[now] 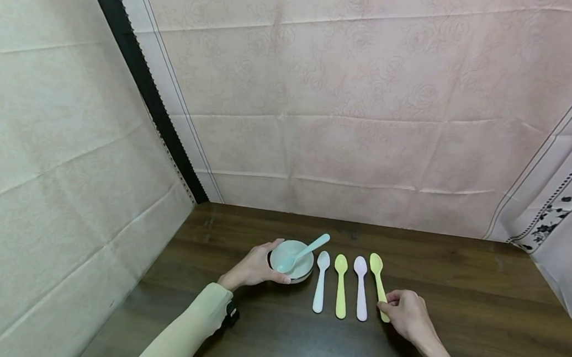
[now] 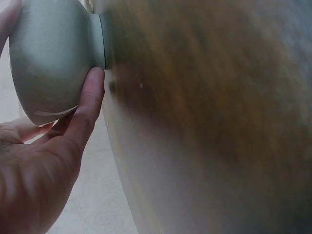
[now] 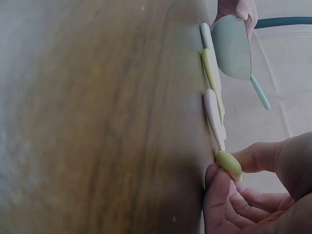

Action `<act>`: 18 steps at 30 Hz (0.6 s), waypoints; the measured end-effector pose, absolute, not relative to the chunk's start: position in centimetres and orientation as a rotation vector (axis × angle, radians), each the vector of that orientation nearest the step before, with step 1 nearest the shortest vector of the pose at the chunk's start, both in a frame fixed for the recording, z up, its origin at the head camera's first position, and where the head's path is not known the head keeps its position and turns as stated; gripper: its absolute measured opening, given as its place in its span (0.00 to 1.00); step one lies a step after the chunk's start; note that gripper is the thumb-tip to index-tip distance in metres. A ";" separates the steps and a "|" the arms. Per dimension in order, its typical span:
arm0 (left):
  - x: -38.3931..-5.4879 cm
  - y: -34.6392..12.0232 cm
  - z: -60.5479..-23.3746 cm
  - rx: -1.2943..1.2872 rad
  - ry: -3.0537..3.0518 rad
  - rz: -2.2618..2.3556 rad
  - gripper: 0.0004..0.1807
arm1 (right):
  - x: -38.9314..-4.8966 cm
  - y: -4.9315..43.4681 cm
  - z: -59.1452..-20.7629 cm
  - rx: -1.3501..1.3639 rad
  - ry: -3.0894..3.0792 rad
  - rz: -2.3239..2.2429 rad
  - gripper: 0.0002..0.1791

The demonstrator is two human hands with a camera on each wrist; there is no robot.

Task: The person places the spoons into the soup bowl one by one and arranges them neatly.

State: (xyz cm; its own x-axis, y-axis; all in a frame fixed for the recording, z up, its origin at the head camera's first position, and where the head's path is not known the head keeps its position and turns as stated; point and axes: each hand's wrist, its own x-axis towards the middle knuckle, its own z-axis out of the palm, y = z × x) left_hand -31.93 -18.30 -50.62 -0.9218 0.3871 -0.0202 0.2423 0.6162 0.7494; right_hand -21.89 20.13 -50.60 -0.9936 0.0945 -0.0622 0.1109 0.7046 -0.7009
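Observation:
My left hand grips a pale green bowl by its left side, fingers round the far rim and thumb at the near side. In the left wrist view, a finger reaches down to the foot of the bowl. A mint green spoon leans inside, its handle sticking out over the right rim. My right hand pinches the handle end of the rightmost yellow-green spoon between thumb and fingers; its scoop points away from me. In the right wrist view, the handle's rounded end shows between the fingertips.
Between the hands lie a pale blue spoon, another yellow-green spoon and a lilac spoon, side by side on the dark wooden table. Pale cloth hangs behind the table and along both sides.

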 end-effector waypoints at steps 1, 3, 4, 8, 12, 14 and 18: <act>-31.9 -18.3 -50.6 0.524 2.658 1.195 0.66 | -21.9 20.1 -50.6 0.174 2.878 -1.193 0.07; -31.9 -18.3 -50.6 0.524 2.660 1.193 0.66 | -21.8 20.2 -50.6 0.173 2.873 -1.206 0.07; -31.9 -18.4 -50.6 0.524 2.660 1.192 0.65 | -21.8 20.2 -50.6 0.174 2.870 -1.213 0.06; -31.7 -18.4 -50.6 0.525 2.660 1.187 0.65 | -21.6 20.2 -50.7 0.178 2.842 -1.258 0.06; -31.6 -18.4 -50.5 0.524 2.661 1.185 0.65 | -21.5 20.2 -50.7 0.186 2.807 -1.298 0.06; -31.6 -18.4 -50.5 0.526 2.664 1.184 0.65 | -21.5 20.2 -50.6 0.184 2.809 -1.299 0.07; -31.7 -18.3 -50.5 0.534 2.675 1.177 0.64 | -21.5 20.3 -50.4 0.171 2.829 -1.288 0.08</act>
State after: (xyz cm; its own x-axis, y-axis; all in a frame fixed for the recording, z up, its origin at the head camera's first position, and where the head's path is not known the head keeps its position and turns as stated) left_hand -31.73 -18.32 -50.49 -0.9213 0.3886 -0.0115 0.2542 0.6244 0.7386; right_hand -21.50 20.30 -50.38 -0.9935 0.0882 -0.0713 0.1117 0.6516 -0.7503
